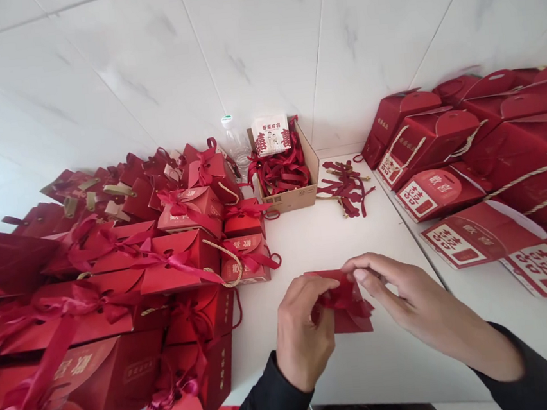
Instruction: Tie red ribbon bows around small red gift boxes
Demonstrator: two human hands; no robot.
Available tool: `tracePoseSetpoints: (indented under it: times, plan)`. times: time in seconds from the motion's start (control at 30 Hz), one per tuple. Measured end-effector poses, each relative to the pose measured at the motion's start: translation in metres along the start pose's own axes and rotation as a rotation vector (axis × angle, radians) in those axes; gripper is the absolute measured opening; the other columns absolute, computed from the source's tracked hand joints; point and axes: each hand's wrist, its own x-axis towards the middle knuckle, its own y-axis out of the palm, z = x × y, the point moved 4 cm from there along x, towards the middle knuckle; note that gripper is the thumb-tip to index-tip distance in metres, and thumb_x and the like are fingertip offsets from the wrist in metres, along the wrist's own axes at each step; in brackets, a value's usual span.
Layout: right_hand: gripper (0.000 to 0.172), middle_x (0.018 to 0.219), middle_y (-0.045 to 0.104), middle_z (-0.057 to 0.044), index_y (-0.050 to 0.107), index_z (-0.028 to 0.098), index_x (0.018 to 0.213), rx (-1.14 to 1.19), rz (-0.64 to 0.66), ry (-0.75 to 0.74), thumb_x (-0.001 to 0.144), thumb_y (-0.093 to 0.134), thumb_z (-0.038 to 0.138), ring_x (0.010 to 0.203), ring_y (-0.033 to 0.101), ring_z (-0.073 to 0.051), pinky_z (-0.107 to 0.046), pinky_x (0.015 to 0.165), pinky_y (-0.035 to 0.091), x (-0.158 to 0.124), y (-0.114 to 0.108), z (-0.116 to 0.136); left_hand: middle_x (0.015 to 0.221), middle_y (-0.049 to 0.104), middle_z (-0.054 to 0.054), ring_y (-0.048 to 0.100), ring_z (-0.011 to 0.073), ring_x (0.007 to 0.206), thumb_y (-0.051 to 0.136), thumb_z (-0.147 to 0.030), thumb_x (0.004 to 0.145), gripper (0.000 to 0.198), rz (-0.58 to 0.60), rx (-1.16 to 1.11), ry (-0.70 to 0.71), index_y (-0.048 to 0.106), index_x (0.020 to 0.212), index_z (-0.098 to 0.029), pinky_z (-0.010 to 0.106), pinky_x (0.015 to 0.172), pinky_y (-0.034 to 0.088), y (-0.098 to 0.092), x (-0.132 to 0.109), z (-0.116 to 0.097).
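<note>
A small red gift box (355,323) stands on the white table in front of me, with a red satin ribbon (339,296) across its top. My left hand (305,331) curls around the box's left side, its thumb and fingers closed on the ribbon. From the right, my right hand (403,295) reaches to the box's upper right corner. Its thumb and forefinger pinch close to the ribbon there; the exact contact is partly hidden. A loose ribbon end sticks out at the box's right side.
Many red gift boxes with bows (181,252) crowd the left. Behind stands a cardboard box (297,198) of ribbons, with a white printed card (271,135) and a clear plastic bottle (233,141) nearby. Cut ribbon pieces (346,185) lie beside it. Larger red boxes with rope handles (445,130) line the right.
</note>
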Motion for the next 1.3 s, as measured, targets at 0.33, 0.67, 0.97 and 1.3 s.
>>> tracePoseSetpoints:
  times: [0.33,0.67,0.97,1.3]
  plan:
    - [0.021,0.101,0.077,-0.003,0.069,0.025,0.099,0.116,0.178,-0.015,0.101,0.052,0.037,0.087,0.073,-0.019,-0.03,0.075,0.058,0.011,0.014,0.01,0.093,0.072,0.006,0.072,0.0174,0.085,0.053,0.008,0.077,0.041,-0.13,0.172,0.232,0.072,0.098,-0.021,0.025,0.075,0.06,0.005,-0.006,0.004]
    - [0.012,0.084,0.065,0.004,0.06,0.029,0.095,-0.023,0.023,-0.025,0.102,0.05,0.033,0.073,0.06,-0.015,-0.026,0.063,0.047,0.002,-0.007,0.005,0.091,0.076,0.002,0.072,0.0137,0.083,0.055,0.007,0.081,0.044,-0.089,0.083,0.213,0.074,0.107,-0.022,0.022,0.078,0.058,0.004,-0.013,0.009]
    - [0.018,0.079,0.075,0.003,0.069,0.029,0.085,-0.302,-0.088,-0.023,0.093,0.062,0.044,0.06,0.063,-0.017,-0.03,0.059,0.043,-0.016,-0.03,-0.039,0.086,0.076,0.003,0.071,0.0161,0.084,0.075,-0.015,0.085,0.01,-0.23,-0.16,-0.251,0.079,0.09,-0.022,0.024,0.078,0.055,-0.014,-0.035,0.029]
    - [0.031,0.098,0.073,-0.005,0.069,0.029,0.094,-0.191,-0.162,0.11,0.095,0.057,0.057,0.092,0.067,-0.026,-0.035,0.074,0.048,-0.025,-0.019,-0.065,0.098,0.075,0.015,0.067,0.0233,0.08,0.06,-0.066,0.089,0.055,-0.321,-0.64,-0.78,0.079,0.101,-0.015,0.035,0.065,0.054,-0.017,-0.052,0.057]
